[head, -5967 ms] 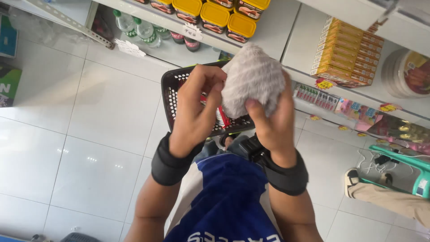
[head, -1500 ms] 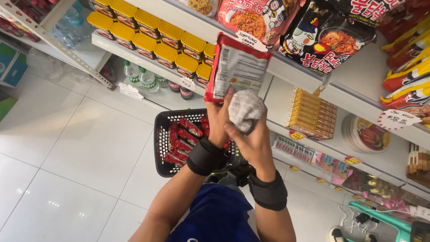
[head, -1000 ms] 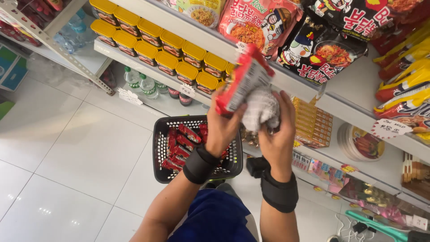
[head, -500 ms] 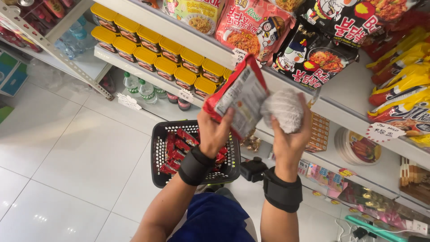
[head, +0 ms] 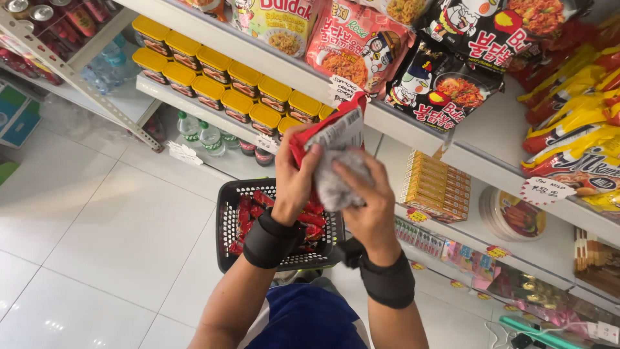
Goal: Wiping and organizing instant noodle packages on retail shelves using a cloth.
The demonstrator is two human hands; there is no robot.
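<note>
Left hand (head: 294,178) grips a red noodle packet (head: 329,132) upright while right hand (head: 368,207) presses a crumpled grey cloth (head: 342,178) against it, above a basket (head: 226,226).

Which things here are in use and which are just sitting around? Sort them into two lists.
In hand:
left hand holding the red noodle packet
right hand wiping it with the grey cloth
black basket of red packets below

Just there:
yellow-lidded tubs
black noodle packs
water bottles
yellow boxes

the packet (head: 332,132) is red with a white printed back — the cloth (head: 342,178) pale grey, speckled. the basket (head: 232,223) is black mesh, the cups (head: 213,84) yellow-lidded.
</note>
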